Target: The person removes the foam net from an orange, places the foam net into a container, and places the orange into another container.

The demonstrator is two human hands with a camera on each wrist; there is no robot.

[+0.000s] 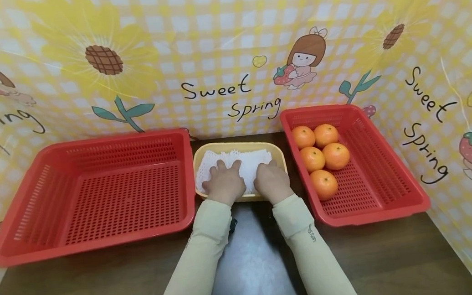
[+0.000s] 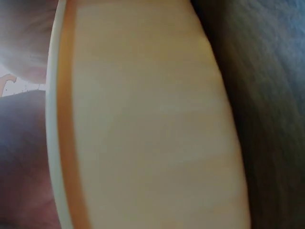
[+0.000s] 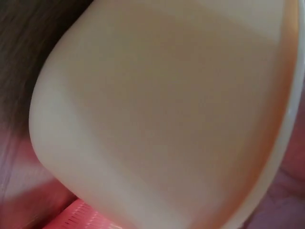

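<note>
A small pale yellow basin (image 1: pixel 240 144) stands in the middle, lined with white foam netting (image 1: pixel 250 164). My left hand (image 1: pixel 225 184) reaches over its near rim, fingers spread and touching the netting on the left half. On the right half, my right hand (image 1: pixel 273 182) is at the netting with its fingers bent downward; their tips are hidden, so I cannot tell whether they pinch it. Both wrist views are filled mostly by the basin's smooth outer wall (image 2: pixel 147 119), with parts of the hands beyond its rim.
To the left sits a large red basket (image 1: pixel 124 196) with nothing in it. On the right, a narrower red basket (image 1: pixel 372 218) holds several oranges (image 1: pixel 324 184) along its left side. Behind them rises a yellow checked cloth (image 1: pixel 212 39). The dark tabletop (image 1: pixel 106 284) extends in front.
</note>
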